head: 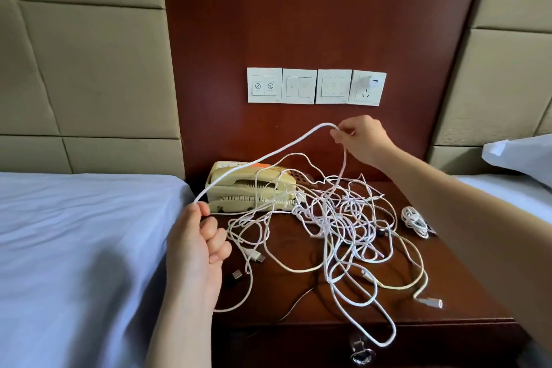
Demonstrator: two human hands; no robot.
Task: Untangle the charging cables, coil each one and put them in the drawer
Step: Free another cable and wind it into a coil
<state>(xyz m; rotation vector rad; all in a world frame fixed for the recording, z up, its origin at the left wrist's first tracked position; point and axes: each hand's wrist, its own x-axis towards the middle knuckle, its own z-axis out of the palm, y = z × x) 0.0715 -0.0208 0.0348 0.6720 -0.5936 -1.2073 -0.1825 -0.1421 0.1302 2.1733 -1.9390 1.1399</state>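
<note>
Head view: pinches one thick white cable with left hand and right hand, holds it above tangled white cable pile, apparently to single it out.

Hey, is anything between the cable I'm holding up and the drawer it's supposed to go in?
Yes. Below the right hand the held cable runs into the tangle on the nightstand, not yet freed. The drawer looks shut, with a white loop hanging across its front.
</note>
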